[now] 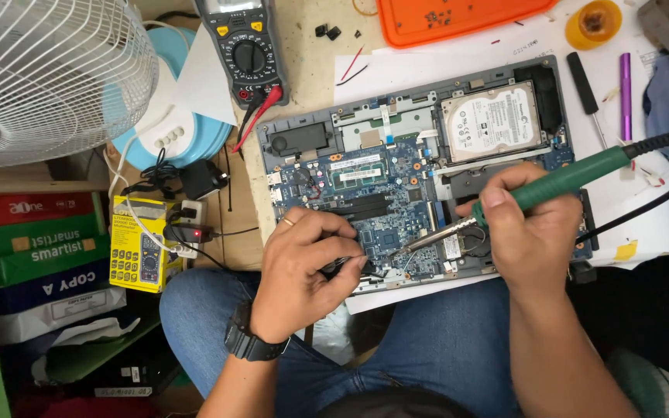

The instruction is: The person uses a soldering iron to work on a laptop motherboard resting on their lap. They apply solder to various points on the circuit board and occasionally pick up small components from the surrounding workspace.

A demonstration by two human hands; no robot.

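An opened laptop (pixel 420 166) lies on the desk with its blue circuit board (pixel 396 205) and a silver hard drive (pixel 492 120) exposed. My right hand (pixel 528 228) grips a green-handled soldering iron (pixel 567 178), its metal tip touching the board near the front edge. My left hand (pixel 307 267), with a ring and a black wristwatch, pinches a small dark tool (pixel 348 265) against the board just left of the iron's tip. What the tool is cannot be made out.
A multimeter (pixel 245 46) with a red probe lead lies at the back. An orange tray (pixel 451 17), a yellow tape roll (pixel 594 23), a screwdriver (pixel 586 89) and a purple pen (pixel 626 93) sit behind the laptop. A white fan (pixel 48 73) and paper reams (pixel 32 248) stand left.
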